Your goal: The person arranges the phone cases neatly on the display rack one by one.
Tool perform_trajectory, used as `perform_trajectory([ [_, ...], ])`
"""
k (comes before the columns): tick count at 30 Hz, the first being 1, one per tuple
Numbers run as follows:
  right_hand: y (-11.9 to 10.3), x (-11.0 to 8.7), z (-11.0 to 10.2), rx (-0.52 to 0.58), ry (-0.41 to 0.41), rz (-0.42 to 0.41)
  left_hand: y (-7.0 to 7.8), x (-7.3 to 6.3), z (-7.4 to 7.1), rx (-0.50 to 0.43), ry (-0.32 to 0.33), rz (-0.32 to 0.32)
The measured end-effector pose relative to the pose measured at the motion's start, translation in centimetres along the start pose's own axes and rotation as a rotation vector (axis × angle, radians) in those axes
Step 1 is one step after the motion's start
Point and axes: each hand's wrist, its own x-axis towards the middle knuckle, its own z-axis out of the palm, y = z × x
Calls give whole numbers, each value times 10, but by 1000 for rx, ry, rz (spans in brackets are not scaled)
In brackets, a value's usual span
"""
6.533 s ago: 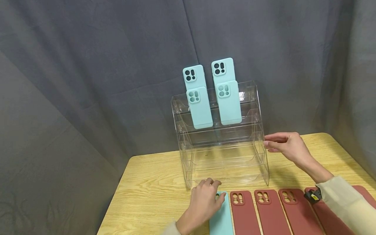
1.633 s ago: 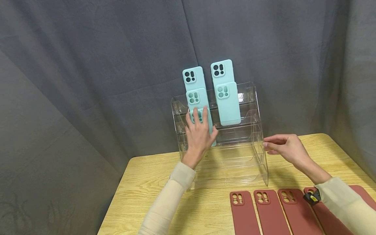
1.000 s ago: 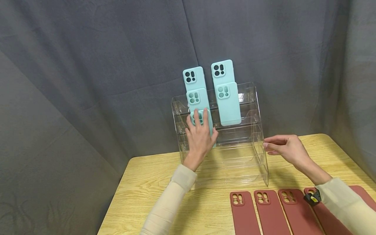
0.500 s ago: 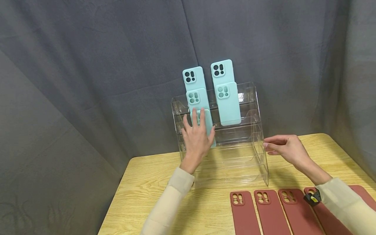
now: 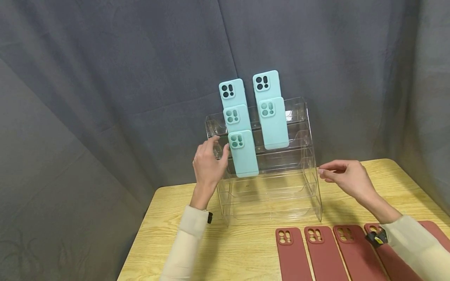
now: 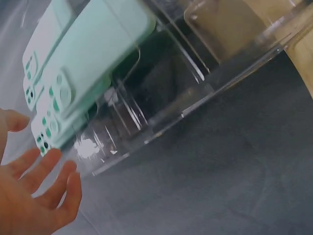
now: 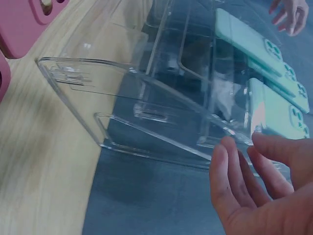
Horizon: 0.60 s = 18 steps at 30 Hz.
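Left hand (image 5: 208, 164) released, just beside lowest mint case (image 5: 244, 158) in clear rack (image 5: 270, 195); right hand (image 5: 348, 179) at rack's right edge, can't tell if gripping or loose.

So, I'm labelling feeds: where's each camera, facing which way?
Head: worn there, looking forward and down at the clear tiered plastic rack; left grip, right grip, beige sleeves.
Left wrist: worn there, facing mint-green phone cases; left grip.
Right wrist: worn there, facing the rack's side; both grips.
Head and right wrist share flat red phone cases.
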Motion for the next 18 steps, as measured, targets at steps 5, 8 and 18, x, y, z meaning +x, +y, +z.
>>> perform_trajectory([
  [5,-12,-11,-1,-102,67,-48,-17,0,-11,-283,-61,-138],
  [8,-18,-19,2,-127,76,-105,-26,-2,-14,-377,-100,-194],
  [18,-28,-49,33,-130,-18,-171,-55,-21,-18,-471,-229,-348],
])
